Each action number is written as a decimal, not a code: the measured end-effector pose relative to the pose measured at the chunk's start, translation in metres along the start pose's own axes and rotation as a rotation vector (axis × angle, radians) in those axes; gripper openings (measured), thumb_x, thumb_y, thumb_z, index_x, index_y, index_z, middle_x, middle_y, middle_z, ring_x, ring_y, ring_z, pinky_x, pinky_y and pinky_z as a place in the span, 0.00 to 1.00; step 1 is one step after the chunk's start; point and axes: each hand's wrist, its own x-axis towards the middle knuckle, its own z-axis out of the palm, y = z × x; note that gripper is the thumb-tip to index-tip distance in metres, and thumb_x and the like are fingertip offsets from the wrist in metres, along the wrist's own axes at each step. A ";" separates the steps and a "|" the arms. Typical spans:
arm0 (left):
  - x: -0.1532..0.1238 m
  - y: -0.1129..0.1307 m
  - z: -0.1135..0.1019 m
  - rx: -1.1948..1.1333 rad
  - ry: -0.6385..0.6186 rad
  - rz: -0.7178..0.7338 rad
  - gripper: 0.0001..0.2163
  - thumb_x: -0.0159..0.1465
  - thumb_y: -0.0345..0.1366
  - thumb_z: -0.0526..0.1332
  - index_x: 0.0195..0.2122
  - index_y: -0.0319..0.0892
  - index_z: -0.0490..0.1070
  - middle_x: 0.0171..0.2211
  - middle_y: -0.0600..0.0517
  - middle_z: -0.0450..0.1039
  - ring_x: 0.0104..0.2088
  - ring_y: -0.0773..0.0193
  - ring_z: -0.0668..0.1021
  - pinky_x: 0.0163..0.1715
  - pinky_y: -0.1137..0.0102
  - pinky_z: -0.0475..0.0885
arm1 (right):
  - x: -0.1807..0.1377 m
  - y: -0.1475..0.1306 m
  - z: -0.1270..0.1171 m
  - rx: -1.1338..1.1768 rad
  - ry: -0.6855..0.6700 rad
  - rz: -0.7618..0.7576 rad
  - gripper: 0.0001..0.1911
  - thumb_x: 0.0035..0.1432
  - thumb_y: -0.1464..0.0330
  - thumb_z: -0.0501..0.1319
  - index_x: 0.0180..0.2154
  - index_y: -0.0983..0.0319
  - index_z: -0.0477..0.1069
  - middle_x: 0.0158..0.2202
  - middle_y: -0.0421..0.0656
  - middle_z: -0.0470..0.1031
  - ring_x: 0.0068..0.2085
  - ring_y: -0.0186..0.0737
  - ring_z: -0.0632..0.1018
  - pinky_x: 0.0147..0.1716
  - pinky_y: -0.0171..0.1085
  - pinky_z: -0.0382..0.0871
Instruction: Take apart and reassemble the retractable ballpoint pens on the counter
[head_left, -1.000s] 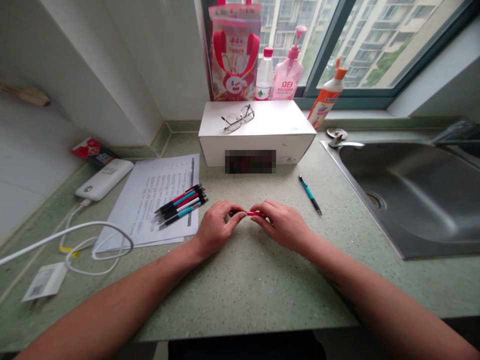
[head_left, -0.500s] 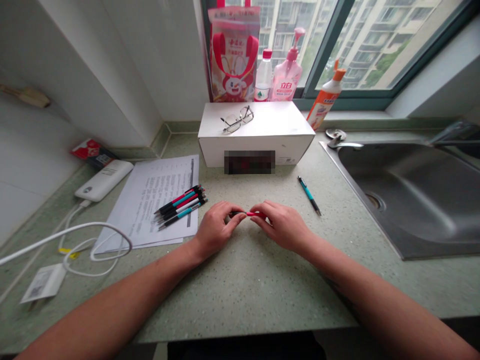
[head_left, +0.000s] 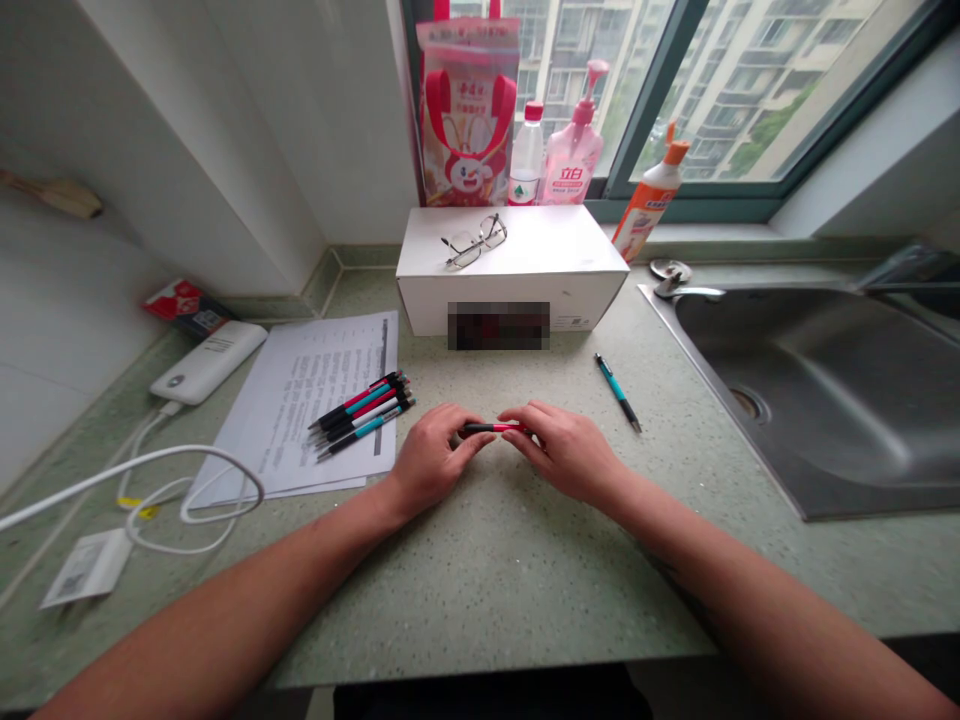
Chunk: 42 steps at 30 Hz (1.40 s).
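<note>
Lying level between both hands, the red pen (head_left: 491, 428) hovers just over the table (head_left: 487, 580), near the middle of its front half. The left hand (head_left: 429, 462) has its grip pinched on the pen's dark end, and the right hand (head_left: 564, 452) has its grip pinched on the red end, fingers curled over it.

Compared with half a second ago, a little more of the pen's dark section shows between the fingertips. The hands themselves have barely shifted. Both tips of the pen are hidden inside the fingers, so it is hard to say whether the barrel is in one piece or perhaps slightly pulled apart.

To the left, a bunch of pens (head_left: 364, 403) lies on printed sheets of paper (head_left: 300, 400), unchanged. A single teal pen (head_left: 618, 391) rests to the right, well apart from the hands. Behind them stands a white box (head_left: 517, 275) with glasses (head_left: 474, 238) on its lid and a blurred patch on its front. A power bank (head_left: 208, 361) and a looped white cable (head_left: 187, 480) lie at far left. The sink (head_left: 825, 400) is cut off by the right edge.
</note>
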 end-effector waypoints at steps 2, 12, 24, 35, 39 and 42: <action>0.000 0.000 0.000 0.005 -0.008 -0.004 0.07 0.68 0.40 0.63 0.37 0.42 0.76 0.31 0.50 0.77 0.33 0.61 0.77 0.34 0.67 0.72 | 0.000 0.001 0.000 0.015 0.011 -0.007 0.14 0.71 0.58 0.55 0.47 0.59 0.73 0.40 0.44 0.78 0.35 0.37 0.77 0.33 0.36 0.63; -0.002 -0.001 0.000 -0.052 0.046 0.021 0.06 0.69 0.39 0.62 0.39 0.42 0.76 0.35 0.49 0.79 0.36 0.61 0.79 0.38 0.66 0.73 | 0.000 0.001 0.001 -0.004 -0.007 -0.011 0.14 0.72 0.59 0.54 0.46 0.59 0.75 0.38 0.44 0.78 0.35 0.38 0.77 0.33 0.36 0.63; -0.001 0.000 0.000 -0.046 0.037 0.048 0.05 0.69 0.37 0.62 0.39 0.43 0.76 0.35 0.50 0.79 0.37 0.60 0.79 0.39 0.66 0.73 | 0.000 0.002 0.002 -0.024 -0.017 -0.017 0.14 0.71 0.59 0.55 0.42 0.59 0.76 0.38 0.44 0.77 0.34 0.37 0.76 0.32 0.36 0.62; -0.001 -0.001 0.000 -0.046 0.027 0.027 0.06 0.68 0.37 0.63 0.38 0.42 0.77 0.34 0.50 0.80 0.36 0.60 0.79 0.39 0.65 0.73 | -0.001 0.003 0.003 -0.014 0.004 -0.032 0.12 0.70 0.60 0.56 0.42 0.60 0.74 0.38 0.44 0.78 0.34 0.38 0.77 0.32 0.36 0.62; -0.002 0.000 0.000 -0.046 0.031 0.044 0.04 0.67 0.36 0.64 0.39 0.42 0.76 0.36 0.50 0.80 0.37 0.60 0.79 0.40 0.65 0.73 | 0.000 0.002 0.003 -0.032 -0.008 -0.024 0.15 0.72 0.59 0.54 0.42 0.60 0.75 0.37 0.44 0.78 0.33 0.37 0.77 0.32 0.36 0.62; -0.001 0.000 0.000 -0.036 0.023 0.024 0.04 0.68 0.36 0.63 0.38 0.42 0.76 0.35 0.50 0.80 0.37 0.60 0.79 0.40 0.65 0.73 | 0.000 0.002 0.003 -0.035 -0.013 -0.023 0.16 0.72 0.58 0.53 0.42 0.60 0.76 0.37 0.44 0.78 0.34 0.37 0.77 0.32 0.36 0.62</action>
